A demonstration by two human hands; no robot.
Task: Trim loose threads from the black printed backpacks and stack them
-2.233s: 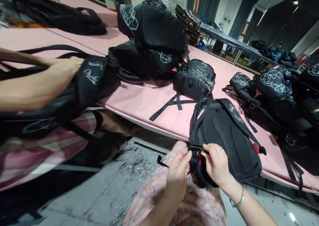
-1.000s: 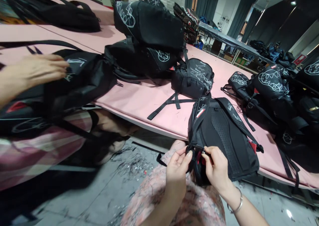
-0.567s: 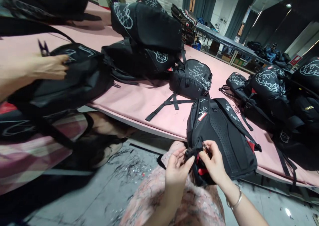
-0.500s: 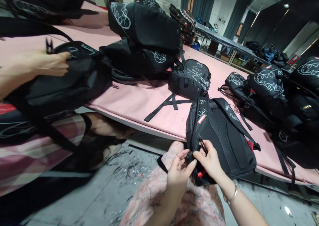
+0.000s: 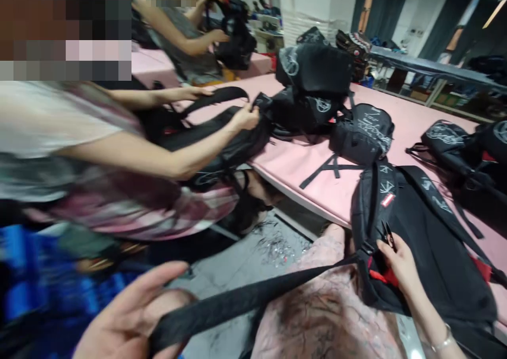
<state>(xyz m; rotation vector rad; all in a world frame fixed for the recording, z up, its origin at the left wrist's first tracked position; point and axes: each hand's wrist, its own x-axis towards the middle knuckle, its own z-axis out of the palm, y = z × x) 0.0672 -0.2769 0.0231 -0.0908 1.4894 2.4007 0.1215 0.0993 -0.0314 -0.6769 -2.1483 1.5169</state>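
A black backpack (image 5: 428, 232) lies back panel up at the table's near edge, its shoulder straps showing white line drawings. My left hand (image 5: 134, 311), at the lower left, has its fingers closed around a black webbing strap (image 5: 253, 301). Taut, the strap runs across my lap to a buckle (image 5: 366, 248) at the backpack's lower side. My right hand (image 5: 400, 261) rests at that corner, beside the buckle and a red piece (image 5: 378, 277). It holds black thread snips (image 5: 387, 232), blades pointing up. Its fingertips are partly hidden, so I cannot tell whether they also grip the buckle.
Several black backpacks, among them a small one (image 5: 362, 134) and a stack (image 5: 317, 68), stand on the pink table (image 5: 285, 156). To my left, a co-worker's hand (image 5: 245, 117) is on another bag. Thread scraps (image 5: 273, 248) litter the floor. Blue items (image 5: 35, 285) are at far left.
My left hand has moved from the buckle far to the lower left, drawing the strap out. My right hand stays by the buckle with the snips. The view has turned left.
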